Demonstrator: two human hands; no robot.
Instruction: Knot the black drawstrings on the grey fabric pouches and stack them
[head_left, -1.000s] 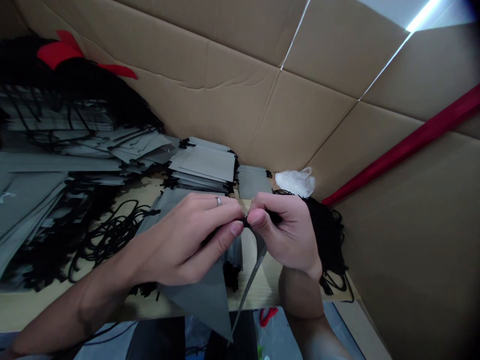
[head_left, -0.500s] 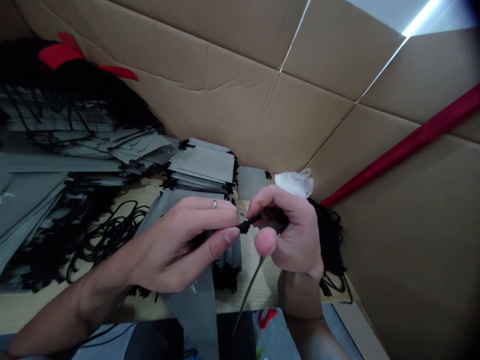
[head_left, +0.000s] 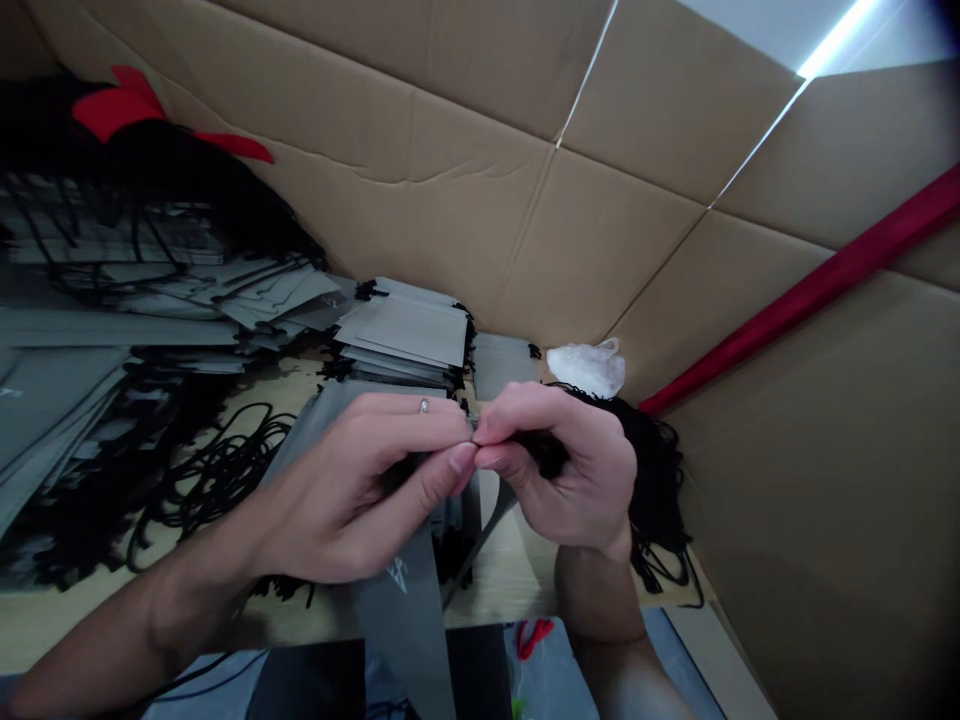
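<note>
My left hand (head_left: 360, 490), a ring on one finger, is closed in a pinch at the middle of the view. Its fingertips meet those of my right hand (head_left: 574, 475), which is pinched as well. A black cord with a knot runs between them; the fingers cover it at this moment. Below the hands hangs a flat grey piece (head_left: 411, 620) with a white mark, past the table's front edge. A narrow grey strip or edge (head_left: 491, 520) curves down under my right fingers. Whether it belongs to the same piece I cannot tell.
Stacks of grey flat pieces (head_left: 405, 330) with black cord ends stand behind and left. Loose black cords (head_left: 225, 460) lie on the wooden table (head_left: 517, 580). More black cords (head_left: 660, 480) and a white plastic bag (head_left: 589, 368) are at right. Cardboard (head_left: 480, 230) walls the back.
My right fingertips have moved left and closed against the left ones, covering the knotted black cord that showed between them. The hanging grey piece has swung slightly right.
</note>
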